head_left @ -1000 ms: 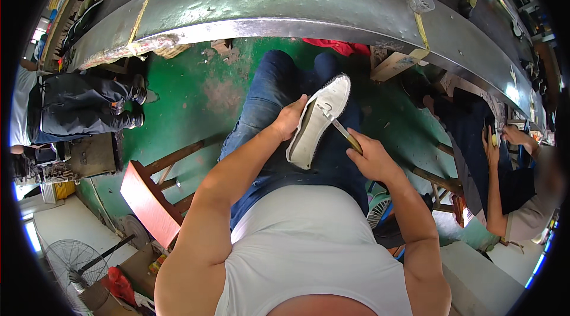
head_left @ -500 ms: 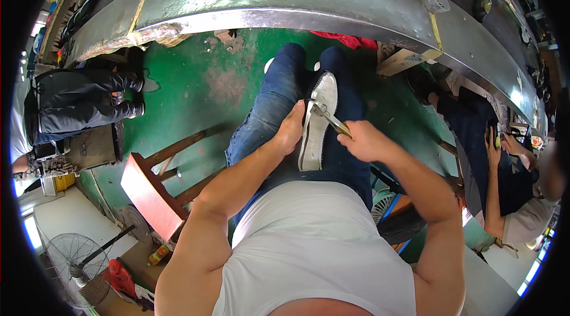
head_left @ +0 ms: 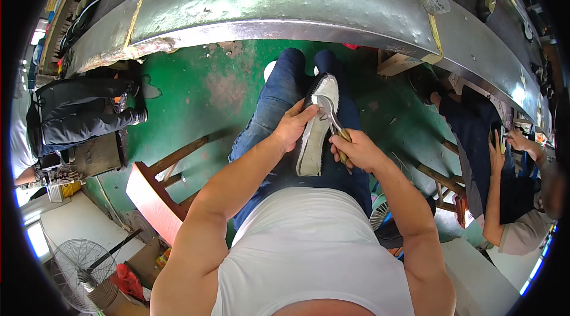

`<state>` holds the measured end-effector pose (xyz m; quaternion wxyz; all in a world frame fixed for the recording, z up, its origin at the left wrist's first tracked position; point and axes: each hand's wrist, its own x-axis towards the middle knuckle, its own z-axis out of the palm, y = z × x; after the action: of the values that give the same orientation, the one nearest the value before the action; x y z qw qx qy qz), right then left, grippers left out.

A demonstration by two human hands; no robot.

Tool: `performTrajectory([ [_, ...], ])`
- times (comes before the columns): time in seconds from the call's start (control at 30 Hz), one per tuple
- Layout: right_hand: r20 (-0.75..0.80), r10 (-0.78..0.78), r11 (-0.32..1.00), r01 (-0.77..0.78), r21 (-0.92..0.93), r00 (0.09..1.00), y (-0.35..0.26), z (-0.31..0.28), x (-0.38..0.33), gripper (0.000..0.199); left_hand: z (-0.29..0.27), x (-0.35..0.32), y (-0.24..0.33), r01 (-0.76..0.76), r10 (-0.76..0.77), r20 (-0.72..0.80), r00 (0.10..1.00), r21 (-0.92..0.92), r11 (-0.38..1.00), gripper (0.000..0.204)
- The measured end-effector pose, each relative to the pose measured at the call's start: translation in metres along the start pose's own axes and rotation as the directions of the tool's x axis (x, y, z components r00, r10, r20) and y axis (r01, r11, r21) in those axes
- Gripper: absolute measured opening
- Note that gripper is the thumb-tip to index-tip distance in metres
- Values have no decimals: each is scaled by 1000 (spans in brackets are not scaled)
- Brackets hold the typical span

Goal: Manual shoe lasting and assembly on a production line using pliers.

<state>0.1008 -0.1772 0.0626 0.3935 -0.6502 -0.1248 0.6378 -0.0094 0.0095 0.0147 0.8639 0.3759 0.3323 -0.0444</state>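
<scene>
Across my thighs lies a shoe (head_left: 310, 148), its pale underside facing up and its toe pointing away from me. A dark, toothed-looking edge runs round it. My left hand (head_left: 291, 126) grips the shoe's left side at mid-length, with the thumb reaching over onto the underside. In my right hand (head_left: 359, 151) is a pair of pincers (head_left: 332, 117) with brass-coloured handles. The curved metal head of the pincers rests at the forefoot, close to my left thumb. Whether the jaws grip anything there is too small to tell.
A metal-faced bench (head_left: 273, 4) curves across in front, with a clear plastic cup (head_left: 436, 2) on it. A wooden stool (head_left: 155, 197) is at the left, a wire fan (head_left: 83, 268) behind it. One person (head_left: 89, 108) stands at left; another (head_left: 510, 179) works at right.
The pincers have swung from slanting rightward to more nearly lengthwise along the shoe. My right hand has turned and lowered slightly. My left thumb has moved further over the underside.
</scene>
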Motion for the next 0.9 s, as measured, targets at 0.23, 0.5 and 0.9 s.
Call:
performTrajectory([
  [0.23,50,-8,790,-25,613,999,37,22,8,25,19,4,1,33,0,-198,980,163,986,60],
  [0.5,50,27,986,-35,164,998,32,-43,-15,33,22,12,21,63,-14,-228,973,210,976,57],
  [0.9,-170,-449,798,308,-519,877,-27,-28,4,47,14,13,20,90,-77,-47,996,487,869,64],
])
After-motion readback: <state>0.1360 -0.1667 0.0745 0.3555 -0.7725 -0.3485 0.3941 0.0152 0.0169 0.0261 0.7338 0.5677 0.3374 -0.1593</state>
